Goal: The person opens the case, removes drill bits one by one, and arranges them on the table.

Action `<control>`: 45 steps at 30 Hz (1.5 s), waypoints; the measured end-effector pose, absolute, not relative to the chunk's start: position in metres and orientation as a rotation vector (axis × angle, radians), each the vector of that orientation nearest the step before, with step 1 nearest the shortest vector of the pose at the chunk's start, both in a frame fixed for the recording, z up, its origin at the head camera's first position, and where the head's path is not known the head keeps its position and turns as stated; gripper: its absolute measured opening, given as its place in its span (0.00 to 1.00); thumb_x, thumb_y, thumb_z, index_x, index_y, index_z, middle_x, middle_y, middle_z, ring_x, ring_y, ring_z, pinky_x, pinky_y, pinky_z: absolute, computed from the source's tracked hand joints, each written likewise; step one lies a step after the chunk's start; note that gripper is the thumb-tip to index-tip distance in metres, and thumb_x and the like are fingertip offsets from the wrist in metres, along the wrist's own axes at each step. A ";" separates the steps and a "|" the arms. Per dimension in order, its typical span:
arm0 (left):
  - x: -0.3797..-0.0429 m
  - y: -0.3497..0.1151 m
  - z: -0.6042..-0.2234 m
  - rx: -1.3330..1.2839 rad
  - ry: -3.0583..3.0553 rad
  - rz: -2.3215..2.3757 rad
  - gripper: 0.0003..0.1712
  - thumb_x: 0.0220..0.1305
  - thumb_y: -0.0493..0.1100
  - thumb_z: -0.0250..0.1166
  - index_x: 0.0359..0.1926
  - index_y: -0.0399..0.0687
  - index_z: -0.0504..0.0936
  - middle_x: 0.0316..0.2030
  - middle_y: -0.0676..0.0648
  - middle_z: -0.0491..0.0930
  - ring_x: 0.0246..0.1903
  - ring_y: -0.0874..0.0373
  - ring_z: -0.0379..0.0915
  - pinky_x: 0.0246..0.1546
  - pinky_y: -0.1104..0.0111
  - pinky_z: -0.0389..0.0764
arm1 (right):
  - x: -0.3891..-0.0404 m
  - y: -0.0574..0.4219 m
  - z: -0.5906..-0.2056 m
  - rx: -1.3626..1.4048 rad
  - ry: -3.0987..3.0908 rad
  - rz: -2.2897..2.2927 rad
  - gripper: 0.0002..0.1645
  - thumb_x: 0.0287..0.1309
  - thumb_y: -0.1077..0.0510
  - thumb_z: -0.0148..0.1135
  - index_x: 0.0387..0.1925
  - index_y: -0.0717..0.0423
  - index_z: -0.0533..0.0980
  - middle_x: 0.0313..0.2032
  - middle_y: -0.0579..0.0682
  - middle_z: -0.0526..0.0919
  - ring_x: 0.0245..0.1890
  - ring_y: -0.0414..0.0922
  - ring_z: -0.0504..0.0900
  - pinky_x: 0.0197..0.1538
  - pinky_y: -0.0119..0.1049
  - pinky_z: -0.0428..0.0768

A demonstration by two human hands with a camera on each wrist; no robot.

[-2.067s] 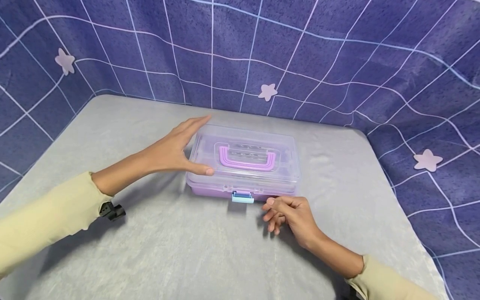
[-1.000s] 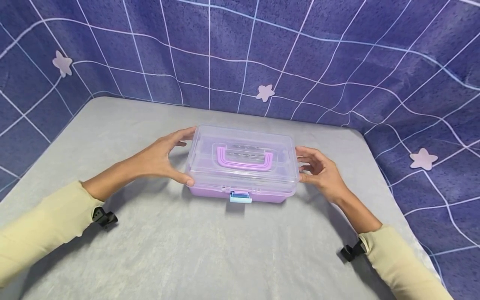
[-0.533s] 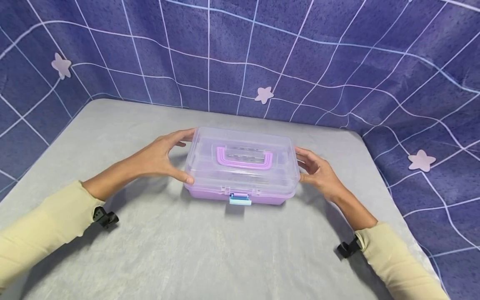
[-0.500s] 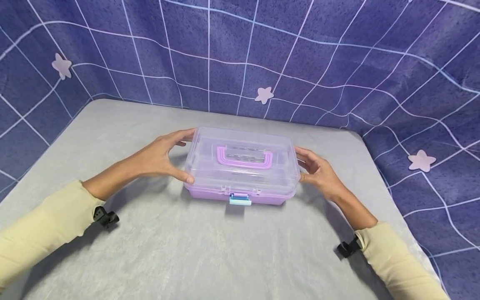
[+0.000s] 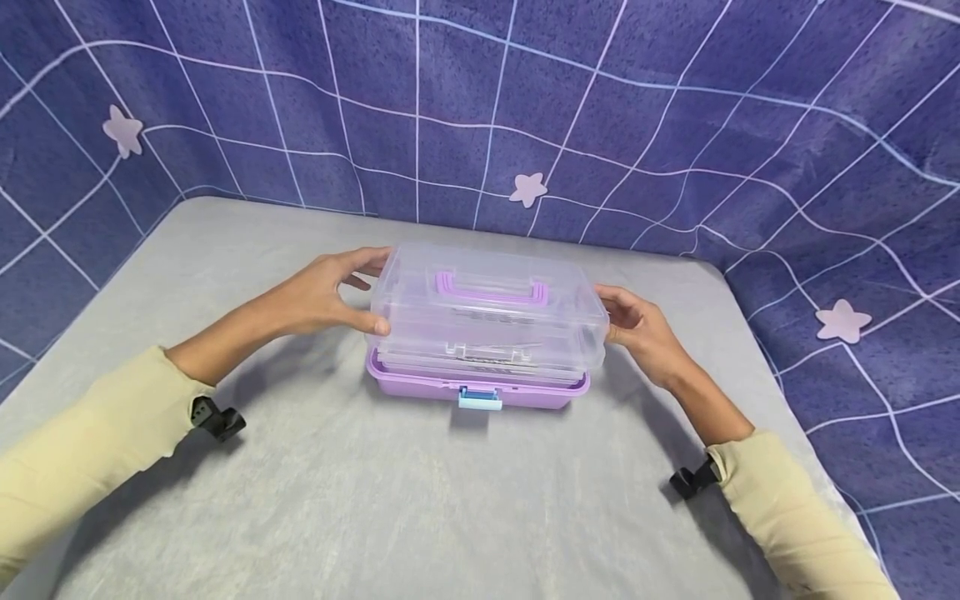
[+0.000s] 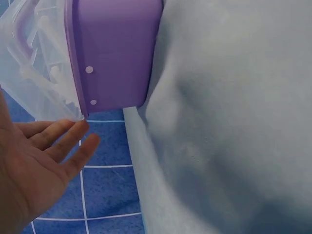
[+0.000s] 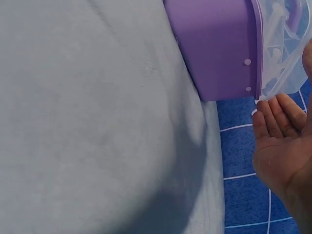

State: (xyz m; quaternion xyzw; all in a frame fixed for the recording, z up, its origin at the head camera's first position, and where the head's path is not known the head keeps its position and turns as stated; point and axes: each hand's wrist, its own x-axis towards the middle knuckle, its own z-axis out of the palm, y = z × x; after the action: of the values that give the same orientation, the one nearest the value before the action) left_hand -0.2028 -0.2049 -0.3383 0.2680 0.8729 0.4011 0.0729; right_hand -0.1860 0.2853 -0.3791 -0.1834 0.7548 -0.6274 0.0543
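Observation:
A purple storage box (image 5: 517, 397) with a clear hinged lid (image 5: 420, 321) sits mid-table, its front edge lifted off the base. The left hand (image 5: 318, 292) grips the lid's left end, thumb at the front corner and fingers behind. At the opposite end, the right hand (image 5: 648, 337) holds the lid between thumb and fingers. A purple carry handle (image 5: 491, 296) lies on top of the lid, and a light-blue latch (image 5: 480, 402) hangs undone at the base's front. Pale tray edges (image 5: 420, 364) show under the lid. White linkage arms (image 6: 53, 80) appear through it in the left wrist view.
Grey cloth covers the table (image 5: 465, 508). Behind and beside it hangs a blue curtain (image 5: 360, 100) with a line grid and pale stars. Small black cameras (image 5: 217, 419) sit at both sleeve cuffs.
The right hand has gone from beside the front latch to the lid's right end. Both hands have since raised the lid's front edge, opening a gap above the base.

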 end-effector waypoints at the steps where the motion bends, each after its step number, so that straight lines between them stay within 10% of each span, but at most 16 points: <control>1: -0.204 -0.205 -0.338 0.806 2.618 1.211 0.64 0.57 0.47 0.85 0.88 0.36 0.61 0.78 0.31 0.75 0.75 0.34 0.76 0.74 0.38 0.78 | -0.187 0.285 -0.379 -0.554 2.293 -1.910 0.34 0.69 0.68 0.73 0.74 0.62 0.76 0.57 0.34 0.91 0.60 0.34 0.88 0.62 0.27 0.85; 10: -0.209 -0.205 -0.334 0.752 2.592 1.253 0.59 0.60 0.45 0.83 0.86 0.35 0.64 0.75 0.30 0.79 0.71 0.34 0.79 0.72 0.39 0.82 | -0.193 0.283 -0.376 -0.515 2.253 -1.980 0.35 0.64 0.51 0.84 0.68 0.58 0.81 0.54 0.37 0.92 0.57 0.36 0.88 0.61 0.27 0.85; 45: -0.214 -0.205 -0.328 0.685 2.510 1.313 0.59 0.62 0.51 0.86 0.85 0.35 0.66 0.74 0.30 0.80 0.73 0.35 0.78 0.75 0.42 0.80 | -0.202 0.280 -0.370 -0.482 2.284 -1.947 0.18 0.73 0.62 0.75 0.59 0.47 0.83 0.50 0.34 0.91 0.55 0.34 0.87 0.60 0.25 0.84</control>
State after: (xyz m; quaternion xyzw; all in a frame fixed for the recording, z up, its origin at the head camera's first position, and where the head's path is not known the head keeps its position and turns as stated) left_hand -0.2139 -0.2054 -0.3280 0.2336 0.8557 0.4476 0.1134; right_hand -0.2022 0.2803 -0.3700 -0.1584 0.7504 -0.6397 0.0508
